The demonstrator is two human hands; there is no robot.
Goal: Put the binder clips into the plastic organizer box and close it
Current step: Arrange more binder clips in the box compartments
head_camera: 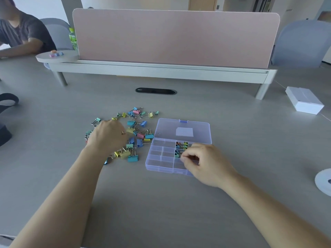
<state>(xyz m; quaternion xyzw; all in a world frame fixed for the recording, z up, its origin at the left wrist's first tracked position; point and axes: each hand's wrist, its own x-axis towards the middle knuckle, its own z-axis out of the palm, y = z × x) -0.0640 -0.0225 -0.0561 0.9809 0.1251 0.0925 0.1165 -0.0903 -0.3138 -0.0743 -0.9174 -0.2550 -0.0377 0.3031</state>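
A pile of coloured binder clips (138,129) lies scattered on the grey table, left of a clear purple organizer box (161,158). The box's lid (182,130) is folded back flat. Several clips (180,147) sit in the box's right-hand compartments. My left hand (107,136) hovers over the left part of the pile with its fingers curled down; what it holds is hidden. My right hand (202,163) is over the box's right side, fingers curled and pinched together above a compartment; I cannot see a clip in them.
A pink divider (175,36) on a white stand runs across the back of the table. A white box (304,102) sits at the right, a white round object (324,181) at the right edge. Another person (19,33) sits at the far left.
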